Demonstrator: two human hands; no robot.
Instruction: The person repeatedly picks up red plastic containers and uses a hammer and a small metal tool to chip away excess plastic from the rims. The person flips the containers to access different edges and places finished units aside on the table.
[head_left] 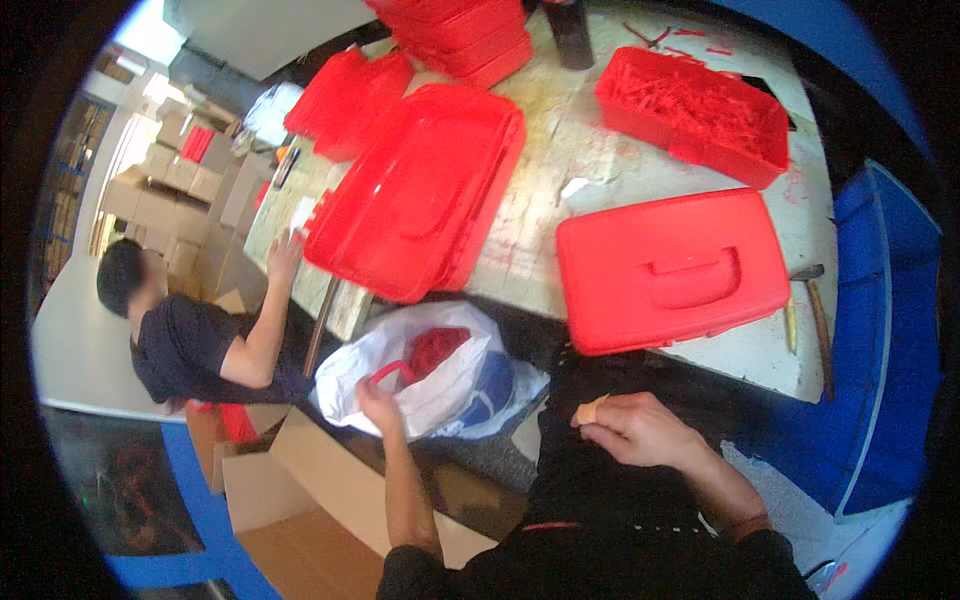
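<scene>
My left hand [378,404] is over the rim of a white sack [345,360], its fingers closed on a curved red plastic handle [392,370]. Deeper in the sack lie more red pieces [440,348]. In front of my body, my right hand [642,430] pinches a small tan piece [590,410], too small to make out. On the near edge of the table, ahead of that hand, a red plastic case [675,268] lies closed with its molded handle shape upward. Left of it, a red case shell [425,190] lies with its hollow side up.
A red bin [690,110] full of thin red strips stands at the table's far right. More red cases [460,40] are stacked at the back. A hammer [818,330] lies on the right edge, beside a blue crate [880,340]. At left, a person [190,335] reaches toward the table. An open cardboard box [310,500] stands below.
</scene>
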